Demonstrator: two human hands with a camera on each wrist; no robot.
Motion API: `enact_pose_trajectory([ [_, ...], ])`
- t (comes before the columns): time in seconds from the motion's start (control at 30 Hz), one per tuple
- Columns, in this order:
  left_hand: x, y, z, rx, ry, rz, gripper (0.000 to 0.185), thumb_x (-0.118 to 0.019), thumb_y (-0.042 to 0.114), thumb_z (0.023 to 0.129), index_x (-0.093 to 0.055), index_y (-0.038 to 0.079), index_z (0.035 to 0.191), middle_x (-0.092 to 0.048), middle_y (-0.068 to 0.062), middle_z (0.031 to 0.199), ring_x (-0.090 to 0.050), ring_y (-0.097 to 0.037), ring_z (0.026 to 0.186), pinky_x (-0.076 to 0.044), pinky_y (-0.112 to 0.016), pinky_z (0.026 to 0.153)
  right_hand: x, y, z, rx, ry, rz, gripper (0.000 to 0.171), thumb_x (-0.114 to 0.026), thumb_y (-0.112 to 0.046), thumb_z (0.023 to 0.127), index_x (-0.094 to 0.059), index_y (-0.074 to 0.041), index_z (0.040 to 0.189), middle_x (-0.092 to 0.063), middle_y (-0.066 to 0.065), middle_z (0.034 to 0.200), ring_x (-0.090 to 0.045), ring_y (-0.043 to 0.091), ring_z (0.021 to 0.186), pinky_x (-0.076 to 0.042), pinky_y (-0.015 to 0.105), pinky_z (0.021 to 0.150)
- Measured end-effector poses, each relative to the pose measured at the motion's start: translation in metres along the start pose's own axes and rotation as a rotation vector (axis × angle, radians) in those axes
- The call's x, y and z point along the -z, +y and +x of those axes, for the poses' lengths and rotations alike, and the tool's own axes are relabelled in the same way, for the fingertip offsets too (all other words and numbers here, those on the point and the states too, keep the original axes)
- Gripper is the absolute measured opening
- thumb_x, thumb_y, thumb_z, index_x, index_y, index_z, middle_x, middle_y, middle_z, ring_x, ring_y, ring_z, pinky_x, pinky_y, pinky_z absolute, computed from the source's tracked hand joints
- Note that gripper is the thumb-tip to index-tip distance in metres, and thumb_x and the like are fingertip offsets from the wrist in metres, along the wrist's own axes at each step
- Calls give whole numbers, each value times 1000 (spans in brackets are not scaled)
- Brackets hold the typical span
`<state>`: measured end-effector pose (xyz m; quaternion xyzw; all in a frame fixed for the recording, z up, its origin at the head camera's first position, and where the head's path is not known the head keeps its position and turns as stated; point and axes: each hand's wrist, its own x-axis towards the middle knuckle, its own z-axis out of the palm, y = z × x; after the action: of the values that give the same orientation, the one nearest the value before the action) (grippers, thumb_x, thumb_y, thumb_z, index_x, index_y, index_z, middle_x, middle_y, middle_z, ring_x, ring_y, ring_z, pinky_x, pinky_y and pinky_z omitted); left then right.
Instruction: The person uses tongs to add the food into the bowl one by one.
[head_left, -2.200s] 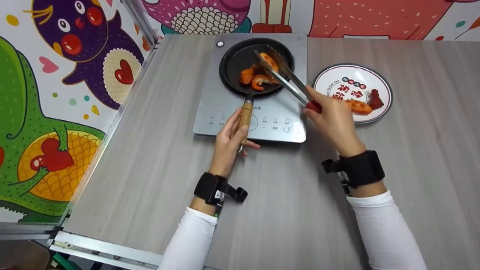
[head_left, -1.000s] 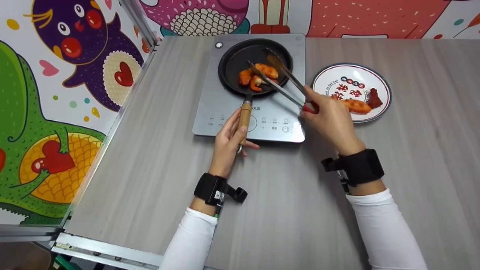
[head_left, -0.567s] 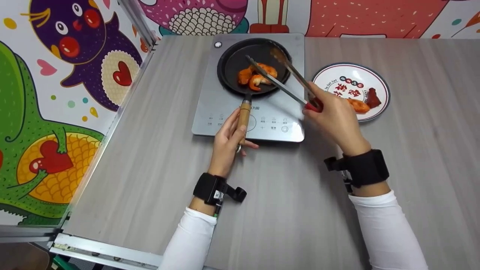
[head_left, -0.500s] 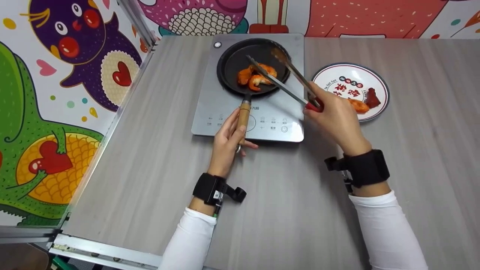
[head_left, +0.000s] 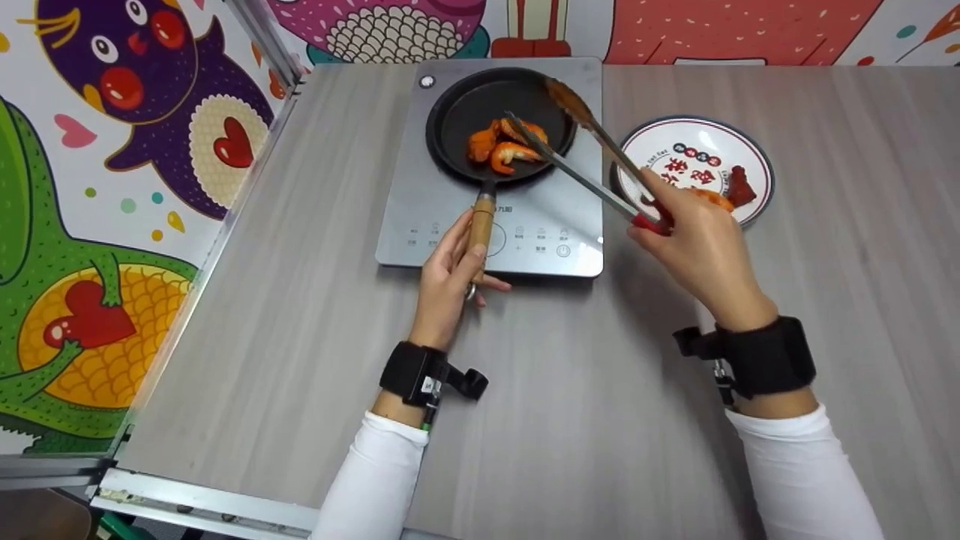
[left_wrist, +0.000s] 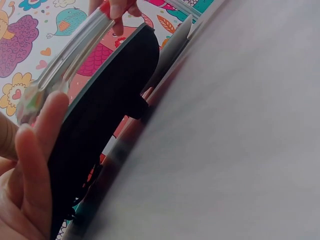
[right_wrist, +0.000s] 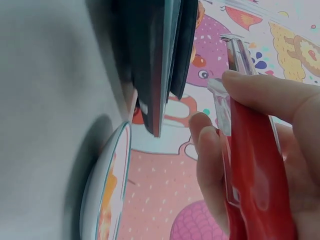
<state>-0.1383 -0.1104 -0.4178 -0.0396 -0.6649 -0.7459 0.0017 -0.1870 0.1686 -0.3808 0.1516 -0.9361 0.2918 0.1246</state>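
Drawing tongs (head_left: 592, 169) back, right hand (head_left: 701, 251) nearer.

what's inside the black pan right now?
The pan holds a few orange shrimp pieces, with the open tongs tips over them. One tong arm covers part of the pile, so an exact count isn't possible.

The pan (head_left: 501, 120) is black with a light wooden handle (head_left: 481, 227); the shrimp (head_left: 504, 144) in it are orange. The tongs (head_left: 592, 169) are silver with a red grip. The cooktop (head_left: 540, 240) is silver-grey. The plate (head_left: 754, 161) is white with a dark rim and red and dark markings. The surface (head_left: 315, 300) is grey wood-grain. The wall (head_left: 112, 150) carries purple, green, yellow and red cartoon creatures.
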Motion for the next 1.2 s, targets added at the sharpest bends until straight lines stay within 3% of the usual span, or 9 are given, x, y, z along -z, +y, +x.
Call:
enact_pose_trajectory([
  [0.27,0,3,2,-15,3,6,56,-50,23,92,-25,16,142,-32,-2,141,-61,-41,67,-45,-39,40,18,12,-22,-29,54,2,68,-73,-17,74,-43,-32,133,-60,11,90,-49,22,70,-36,35,59],
  [0.6,1,0,0,-14,4,-9,56,-49,22,92,-25,14,142,-33,-1,141,-60,-44,67,-44,-39,39,28,38,-50,-69,73,-55,67,-72,-19,75,-42,-29,134,-53,10,77,-45,21,65,-30,34,54],
  [0.87,5,-10,0,-20,7,-29,57,-51,25,91,-26,17,142,-34,0,140,-61,-41,66,-43,-39,37,33,51,-71,-70,99,-70,68,-74,-16,73,-44,-27,133,-59,9,84,-48,20,67,-33,34,54],
  [1.2,-1,-1,-1,-10,2,-17,57,-51,22,92,-25,14,142,-32,-2,141,-60,-44,67,-44,-38,38,39,69,-86,-117,86,-90,66,-73,-13,73,-45,-21,133,-58,11,84,-48,22,67,-33,38,54],
])
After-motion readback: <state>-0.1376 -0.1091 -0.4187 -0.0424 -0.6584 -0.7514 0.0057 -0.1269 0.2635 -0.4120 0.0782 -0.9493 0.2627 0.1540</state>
